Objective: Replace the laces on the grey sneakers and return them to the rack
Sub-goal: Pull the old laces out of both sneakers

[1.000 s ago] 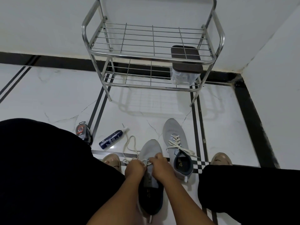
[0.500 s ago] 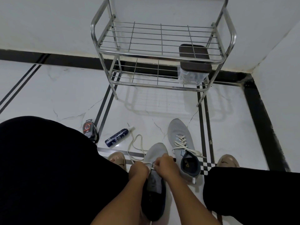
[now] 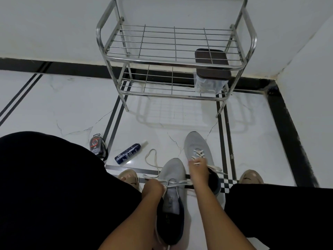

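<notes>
The steel rack (image 3: 175,56) stands far off against the wall, a clear lidded box (image 3: 210,76) on its lower shelf at the right. On the floor between my knees lie the two grey sneakers: the near sneaker (image 3: 171,199) and, right of it, the far sneaker (image 3: 198,152). My left hand (image 3: 152,189) is closed, pinching the near sneaker's white lace (image 3: 177,183). My right hand (image 3: 197,167) pinches the far sneaker's lace. A blue spray bottle (image 3: 128,153) lies left.
</notes>
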The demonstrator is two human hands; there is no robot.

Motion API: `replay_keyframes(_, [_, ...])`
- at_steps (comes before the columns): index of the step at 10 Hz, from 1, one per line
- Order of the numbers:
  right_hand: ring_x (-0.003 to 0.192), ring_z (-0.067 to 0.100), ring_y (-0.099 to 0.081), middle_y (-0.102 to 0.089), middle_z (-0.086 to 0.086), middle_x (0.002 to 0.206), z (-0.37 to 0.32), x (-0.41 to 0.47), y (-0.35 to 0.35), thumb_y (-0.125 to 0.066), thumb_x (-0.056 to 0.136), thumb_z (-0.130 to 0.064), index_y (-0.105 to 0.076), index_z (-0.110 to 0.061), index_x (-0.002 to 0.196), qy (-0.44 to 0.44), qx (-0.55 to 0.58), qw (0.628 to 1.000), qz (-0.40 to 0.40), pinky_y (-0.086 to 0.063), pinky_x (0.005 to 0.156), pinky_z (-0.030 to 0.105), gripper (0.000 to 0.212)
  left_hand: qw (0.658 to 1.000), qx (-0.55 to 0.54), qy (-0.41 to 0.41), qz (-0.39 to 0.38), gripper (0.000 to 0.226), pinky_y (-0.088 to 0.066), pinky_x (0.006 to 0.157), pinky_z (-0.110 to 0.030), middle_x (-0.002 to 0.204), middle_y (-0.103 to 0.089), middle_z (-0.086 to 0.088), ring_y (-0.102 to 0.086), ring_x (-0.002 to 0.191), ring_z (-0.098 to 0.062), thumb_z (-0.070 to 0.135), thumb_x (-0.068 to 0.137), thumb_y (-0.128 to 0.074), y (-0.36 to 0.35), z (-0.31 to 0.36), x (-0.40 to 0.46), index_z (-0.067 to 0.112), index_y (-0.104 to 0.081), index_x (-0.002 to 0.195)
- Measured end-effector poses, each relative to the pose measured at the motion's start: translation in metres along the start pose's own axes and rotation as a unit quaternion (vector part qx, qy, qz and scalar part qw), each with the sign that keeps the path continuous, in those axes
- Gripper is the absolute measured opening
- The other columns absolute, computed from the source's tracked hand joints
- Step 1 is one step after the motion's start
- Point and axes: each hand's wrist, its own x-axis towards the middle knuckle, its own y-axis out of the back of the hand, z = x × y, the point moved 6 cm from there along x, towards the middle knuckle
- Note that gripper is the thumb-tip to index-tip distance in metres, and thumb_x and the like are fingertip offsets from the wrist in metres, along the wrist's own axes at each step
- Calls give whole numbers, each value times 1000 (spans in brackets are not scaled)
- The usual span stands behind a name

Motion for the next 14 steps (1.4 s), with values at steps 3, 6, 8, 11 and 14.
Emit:
replay_keyframes(3, [102, 32, -60, -61, 14, 111, 26, -29, -45, -44, 93, -17, -65, -6, 108, -43, -74, 992, -92, -48, 82, 33, 29, 999, 37, 34, -3, 35, -45, 86, -26, 126, -63, -7, -59, 116, -23, 28, 93, -50, 5, -1, -8, 11, -64, 121])
replay_keyframes(6, [66, 15, -52, -55, 0, 79, -8, -13, -23, -49, 94, -26, -56, -15, 90, 30, -55, 990, -126, -46, 61, 29, 14, 994, 98, 47, -28, 37, -42, 82, -24, 131, -59, -4, -57, 119, -21, 30, 92, -50, 1, 3, -5, 15, -61, 125])
replay_keyframes(8, [78, 25, -61, -65, 9, 89, 2, -24, -39, -47, 90, -19, -59, -12, 89, -26, 49, 995, -81, -46, 59, 27, 14, 995, 98, 27, -25, 37, -45, 90, -29, 135, -55, -7, -55, 121, -24, 23, 95, -46, 0, 5, -3, 15, -56, 130])
replay_keyframes(11, [109, 28, -58, -52, 6, 127, -33, 2, 31, -50, 93, -16, -49, -14, 130, 43, -26, 998, 41, -49, 81, 33, 37, 988, 88, -124, 3, 27, -43, 83, -31, 120, -48, -9, -54, 108, -26, 17, 89, -48, 0, 26, -25, 21, -54, 116])
replay_keyframes(14, [77, 22, -52, -50, 5, 70, 31, -58, -43, -52, 84, -17, -50, -17, 64, 61, -308, 920, -237, -37, 59, 24, 20, 976, 133, -165, 50, 29, -44, 89, -37, 121, -46, -8, -50, 116, -27, 25, 93, -45, -3, 31, -37, 23, -56, 120])
